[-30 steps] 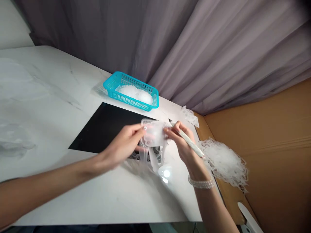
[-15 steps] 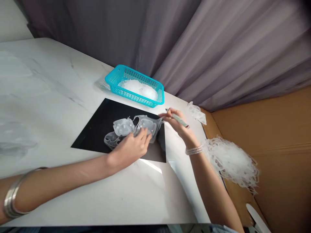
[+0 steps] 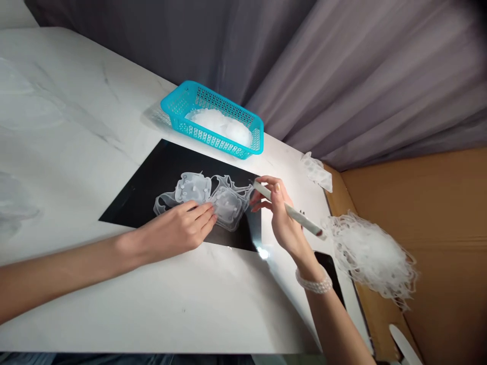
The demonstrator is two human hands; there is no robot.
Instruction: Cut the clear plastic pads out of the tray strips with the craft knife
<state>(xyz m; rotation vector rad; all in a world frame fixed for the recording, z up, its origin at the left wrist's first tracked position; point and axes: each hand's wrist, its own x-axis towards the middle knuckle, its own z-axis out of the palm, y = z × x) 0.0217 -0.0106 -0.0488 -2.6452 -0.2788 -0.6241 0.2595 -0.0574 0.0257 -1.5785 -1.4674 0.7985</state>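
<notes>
On a black mat (image 3: 129, 187) lies a translucent moulded sheet (image 3: 228, 205) with small raised nubs and a thin, ragged rim of trim around it. A second nubbed piece of the same clear material (image 3: 193, 187) sits to its left, with thin looped trim beyond it. My left hand (image 3: 186, 225) rests over the lower part of these pieces, fingers stretched out and pressing down. My right hand (image 3: 279, 213) grips a slim pale stick-like tool (image 3: 302, 220) whose exact kind I cannot make out. Its fingertips are close to the right end of the trim; contact is unclear.
A turquoise basket (image 3: 213, 139) holding white translucent pieces stands behind the mat. To the right are a heap of stringy white trimmings (image 3: 375, 258), a dotted clear scrap (image 3: 316, 171) and a dark flat object (image 3: 330, 274). Cardboard (image 3: 437, 218) and a grey curtain (image 3: 342, 76) border the table.
My left hand has shifted left and lies flatter on the pieces. My right hand has turned and its fingers have spread, with the pale tool now pointing up-left. The view has shifted slightly.
</notes>
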